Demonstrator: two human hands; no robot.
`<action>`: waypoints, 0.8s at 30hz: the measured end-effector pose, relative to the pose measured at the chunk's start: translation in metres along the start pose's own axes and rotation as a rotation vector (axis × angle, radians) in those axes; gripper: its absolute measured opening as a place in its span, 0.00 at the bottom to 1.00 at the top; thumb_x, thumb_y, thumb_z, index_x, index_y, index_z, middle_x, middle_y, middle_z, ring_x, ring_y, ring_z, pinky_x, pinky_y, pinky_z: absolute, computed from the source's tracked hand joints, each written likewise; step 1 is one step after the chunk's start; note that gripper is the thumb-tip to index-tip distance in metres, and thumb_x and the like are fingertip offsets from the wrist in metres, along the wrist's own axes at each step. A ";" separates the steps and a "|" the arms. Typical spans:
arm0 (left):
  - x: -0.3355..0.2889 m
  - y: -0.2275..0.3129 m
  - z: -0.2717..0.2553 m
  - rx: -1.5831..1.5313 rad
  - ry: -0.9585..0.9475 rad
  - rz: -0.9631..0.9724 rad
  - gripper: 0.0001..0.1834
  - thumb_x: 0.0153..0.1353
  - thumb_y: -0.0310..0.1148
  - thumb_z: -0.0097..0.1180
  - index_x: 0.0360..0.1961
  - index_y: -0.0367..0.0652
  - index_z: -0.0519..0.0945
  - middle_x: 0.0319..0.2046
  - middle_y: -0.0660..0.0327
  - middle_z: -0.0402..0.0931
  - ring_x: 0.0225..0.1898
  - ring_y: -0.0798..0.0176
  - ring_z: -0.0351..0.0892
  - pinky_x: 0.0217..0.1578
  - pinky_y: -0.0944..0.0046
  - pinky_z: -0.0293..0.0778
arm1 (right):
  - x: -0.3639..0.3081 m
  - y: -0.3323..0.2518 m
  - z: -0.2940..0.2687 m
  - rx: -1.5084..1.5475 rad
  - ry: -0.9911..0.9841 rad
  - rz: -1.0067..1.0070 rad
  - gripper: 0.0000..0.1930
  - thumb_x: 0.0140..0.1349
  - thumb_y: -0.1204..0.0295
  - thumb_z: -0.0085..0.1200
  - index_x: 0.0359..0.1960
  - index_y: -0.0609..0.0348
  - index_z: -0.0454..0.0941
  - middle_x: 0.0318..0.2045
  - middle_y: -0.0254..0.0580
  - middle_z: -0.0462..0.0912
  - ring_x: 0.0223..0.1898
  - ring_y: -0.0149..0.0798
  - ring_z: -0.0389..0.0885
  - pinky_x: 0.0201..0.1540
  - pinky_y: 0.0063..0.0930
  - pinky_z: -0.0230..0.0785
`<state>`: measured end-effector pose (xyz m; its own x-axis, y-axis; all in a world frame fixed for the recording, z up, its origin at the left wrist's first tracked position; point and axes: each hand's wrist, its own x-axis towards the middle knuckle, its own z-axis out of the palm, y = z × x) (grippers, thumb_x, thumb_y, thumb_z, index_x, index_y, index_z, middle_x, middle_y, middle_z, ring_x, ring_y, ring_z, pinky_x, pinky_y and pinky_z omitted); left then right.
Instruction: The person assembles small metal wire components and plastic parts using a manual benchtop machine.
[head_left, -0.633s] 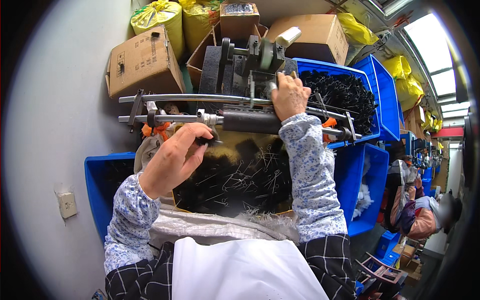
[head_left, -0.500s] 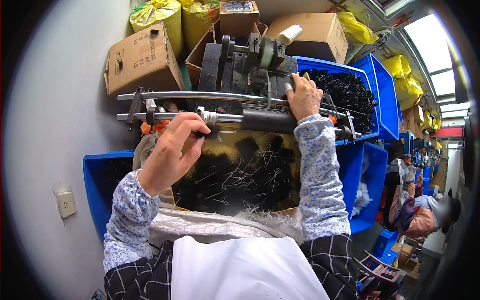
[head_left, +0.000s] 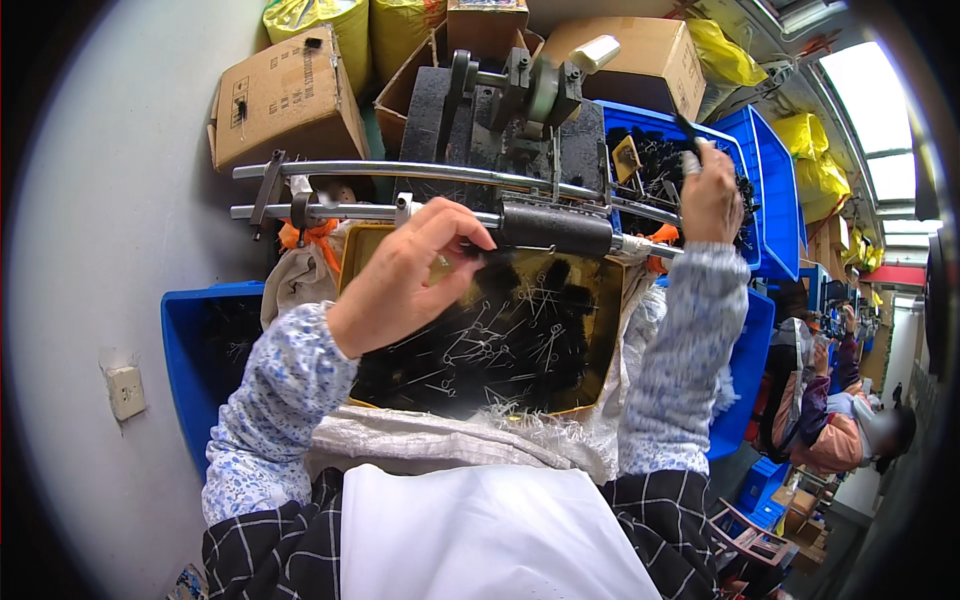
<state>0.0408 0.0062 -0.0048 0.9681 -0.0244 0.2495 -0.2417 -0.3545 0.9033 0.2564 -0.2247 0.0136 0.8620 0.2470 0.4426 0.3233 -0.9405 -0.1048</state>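
My left hand (head_left: 415, 270) is closed in a pinch just in front of the metal rods. Between its fingertips is a small black bristle brush, with a thin wire (head_left: 525, 249) and looped end sticking out to the right. Raised over the blue bin of black brushes (head_left: 660, 150), my right hand (head_left: 714, 195) grips a slim black brush (head_left: 686, 130) that points up and away. A yellow tray (head_left: 605, 350) below holds several black wire brushes with looped ends. Behind it, a black cylinder (head_left: 560, 228) sits on the front rod of the machine (head_left: 440, 130).
Cardboard boxes (head_left: 290, 100) and yellow sacks (head_left: 325, 35) stand behind the machine. One blue bin (head_left: 190, 350) is at the left, another at the right behind my sleeve. White woven sacking (head_left: 430, 435) lies before the tray. Another person (head_left: 835, 420) works at far right.
My right hand has left the machine and moved right over the bin, now with a brush in it. My left hand has shifted right with its brush. The cylinder sits further right.
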 end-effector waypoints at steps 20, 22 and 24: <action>-0.066 -0.044 0.004 0.683 -0.595 -0.380 0.20 0.45 0.30 0.58 0.42 0.40 0.71 0.36 0.55 0.72 0.39 0.52 0.74 0.43 0.58 0.68 | -0.023 -0.061 0.076 0.147 -0.162 -0.296 0.11 0.55 0.69 0.49 0.39 0.51 0.79 0.31 0.40 0.79 0.37 0.44 0.76 0.43 0.35 0.67; -0.066 -0.045 0.000 0.607 -0.597 -0.303 0.18 0.47 0.30 0.58 0.40 0.41 0.72 0.35 0.55 0.73 0.37 0.52 0.74 0.41 0.58 0.69 | -0.020 -0.059 0.079 0.173 -0.170 -0.297 0.11 0.56 0.69 0.48 0.39 0.51 0.79 0.31 0.40 0.79 0.37 0.44 0.75 0.43 0.35 0.67; -0.062 -0.037 -0.005 0.603 -0.565 -0.281 0.16 0.48 0.30 0.57 0.40 0.41 0.72 0.35 0.55 0.73 0.37 0.52 0.74 0.41 0.58 0.69 | -0.016 -0.058 0.082 0.153 -0.157 -0.326 0.11 0.55 0.71 0.48 0.39 0.51 0.79 0.33 0.39 0.79 0.37 0.44 0.74 0.44 0.34 0.66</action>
<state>-0.0108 0.0255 -0.0517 0.9133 -0.2649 -0.3093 -0.0675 -0.8475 0.5264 0.2561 -0.1552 -0.0605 0.7500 0.5709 0.3340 0.6342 -0.7641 -0.1179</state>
